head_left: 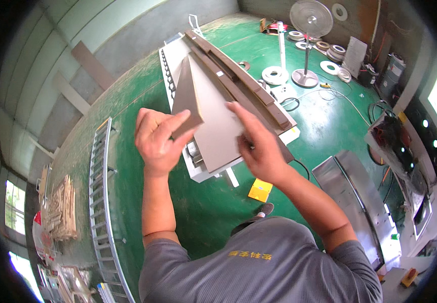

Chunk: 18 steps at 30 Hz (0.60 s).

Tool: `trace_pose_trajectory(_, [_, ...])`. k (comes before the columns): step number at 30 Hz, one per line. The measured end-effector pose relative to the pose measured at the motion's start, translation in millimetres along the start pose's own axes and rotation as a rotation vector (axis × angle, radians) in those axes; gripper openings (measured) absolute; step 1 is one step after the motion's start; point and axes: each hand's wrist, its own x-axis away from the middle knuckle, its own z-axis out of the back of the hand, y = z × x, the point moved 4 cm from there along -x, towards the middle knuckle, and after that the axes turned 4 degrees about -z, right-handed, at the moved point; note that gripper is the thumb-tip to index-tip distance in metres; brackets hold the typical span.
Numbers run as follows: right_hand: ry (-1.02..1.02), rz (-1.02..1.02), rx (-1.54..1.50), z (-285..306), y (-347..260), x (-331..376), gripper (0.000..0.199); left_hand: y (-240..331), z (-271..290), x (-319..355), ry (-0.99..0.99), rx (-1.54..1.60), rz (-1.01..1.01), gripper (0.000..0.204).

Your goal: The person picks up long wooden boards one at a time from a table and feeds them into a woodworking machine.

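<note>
My left hand is closed in a pinch on the near end of a long, narrow brown board. The board is tilted up on its side, and its pale raw edge shows. Under it a wide grey-brown panel lies flat on a long white machine bed. My right hand hovers over the right side of this panel, index finger stretched forward and the others partly curled, with nothing visible in it. Dark brown strips lie lengthwise along the bed's right side.
A yellow box sits on the green floor near my shoe. Left stands a silver ladder-like frame; right, a metal cabinet. Farther off are a fan, rolls of banding and loose cables.
</note>
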Motion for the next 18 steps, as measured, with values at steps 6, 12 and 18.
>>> trace_pose_trajectory(6, [0.239, 0.529, -0.088, -10.5, -29.8, -16.9, 0.080, 49.6, 7.3, -39.8, 0.213, 0.235, -0.164, 0.041])
trace_pose_trajectory(12, [0.254, 0.469, -0.055, 7.0, -35.5, -15.1, 0.069, 54.2, -6.6, -44.8, 0.274, 0.376, -0.118, 0.039])
trace_pose_trajectory(18, [0.252, 0.504, -0.079, 17.4, -26.7, -22.7, 0.068, 54.6, -18.4, -52.8, 0.326, 0.370, -0.143, 0.041])
